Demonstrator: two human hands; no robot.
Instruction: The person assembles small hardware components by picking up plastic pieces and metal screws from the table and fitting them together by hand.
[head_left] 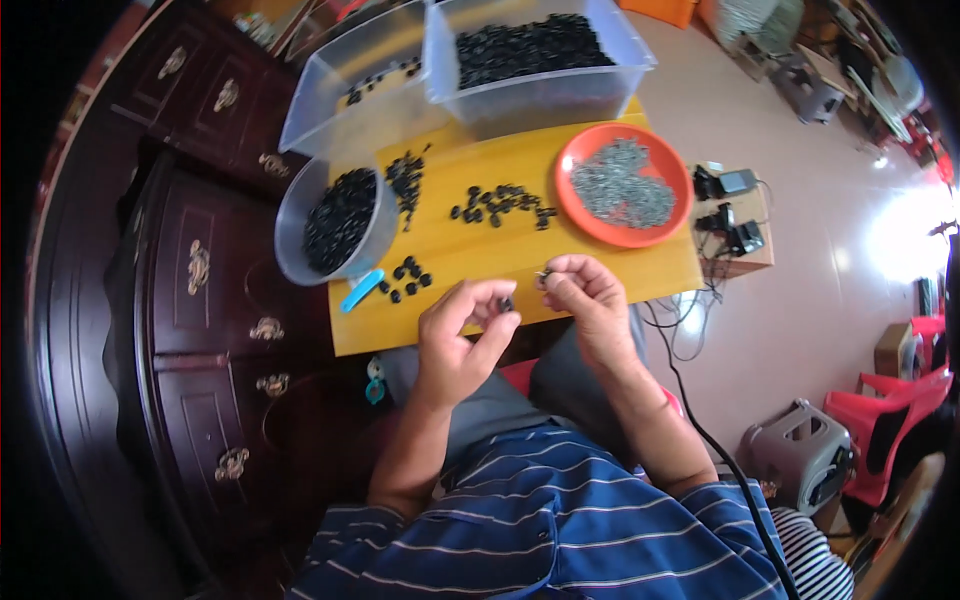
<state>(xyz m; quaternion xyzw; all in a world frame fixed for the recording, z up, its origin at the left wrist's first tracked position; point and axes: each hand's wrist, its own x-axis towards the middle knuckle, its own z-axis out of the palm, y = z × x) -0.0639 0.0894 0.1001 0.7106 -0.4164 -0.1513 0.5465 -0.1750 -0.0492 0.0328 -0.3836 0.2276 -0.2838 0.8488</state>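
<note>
Over the near edge of the yellow table (470, 262), my left hand (462, 335) pinches a small round black part (507, 304) between thumb and fingertips. Just to its right, my right hand (595, 305) is closed on a small silver metal piece (542, 273), its exact kind too small to tell. The hands are close but apart. Beyond them lies a scatter of black parts (495, 207). An orange-red plate (680, 200) holds a heap of small silver metal pieces (625, 185). More black parts (411, 270) lie to the left, beside a light-blue-handled tool (362, 290).
A clear round tub (385, 235) of black parts stands at the table's left. Two clear plastic bins (540, 105) with black pieces sit at the back. Dark wooden drawers (235, 250) flank the left. Cables (690, 385) and a grey stool (800, 460) are on the right.
</note>
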